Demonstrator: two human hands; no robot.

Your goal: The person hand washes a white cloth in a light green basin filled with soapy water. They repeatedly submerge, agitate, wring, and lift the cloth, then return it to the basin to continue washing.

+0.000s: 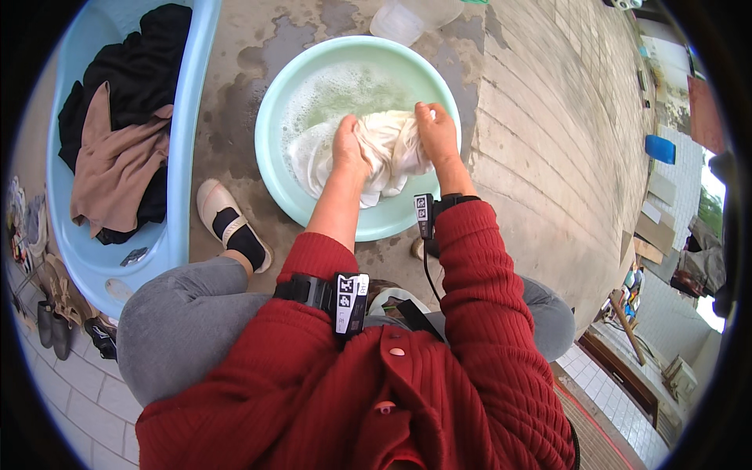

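My left hand and my right hand grip a bunched white cloth between them. The fingers of both hands are partly hidden behind its folds. The cloth is wet and creamy white, and its lower left part spreads into the suds. All this takes place over a round pale green plastic basin. Foamy, cloudy water fills the basin's far side. I cannot tell whether the cloth is one garment or more.
A blue plastic tub on the left holds black clothes and a brown garment. Beyond the basin stands a translucent plastic container on wet concrete. My shoe is between tub and basin. Several shoes lie at far left.
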